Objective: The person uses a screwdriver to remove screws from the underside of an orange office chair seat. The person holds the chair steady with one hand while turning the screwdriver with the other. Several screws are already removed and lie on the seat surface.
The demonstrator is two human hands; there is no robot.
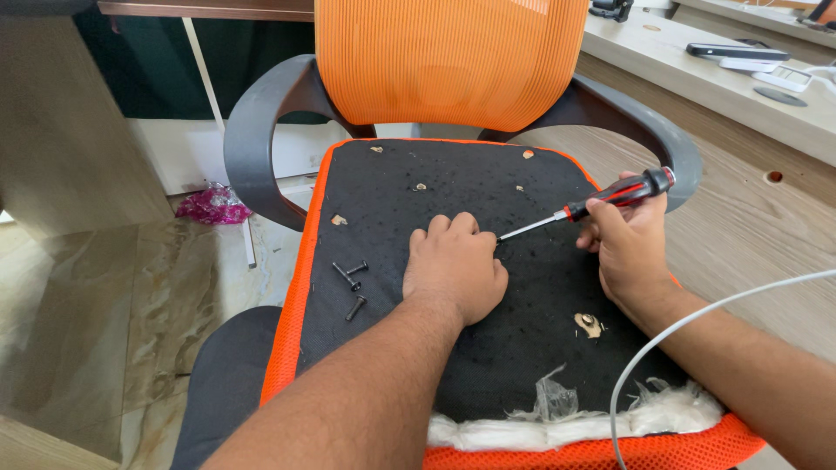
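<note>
While right hand [629, 248] fingers grip screwdriver [601, 200] | left hand [453, 265] fingers curled on seat underside [522, 348] | loose bolts [351, 280] beside

Under the left hand [453, 270] lies a black seat base [522, 348] edged in orange mesh, with white padding [557, 426] at its near edge. The right hand [627, 248] grips a red-and-black screwdriver [623, 191]. Left of the left hand lie three black bolts [351, 283]; beyond both hands rises a ribbed orange backrest [448, 57].
</note>
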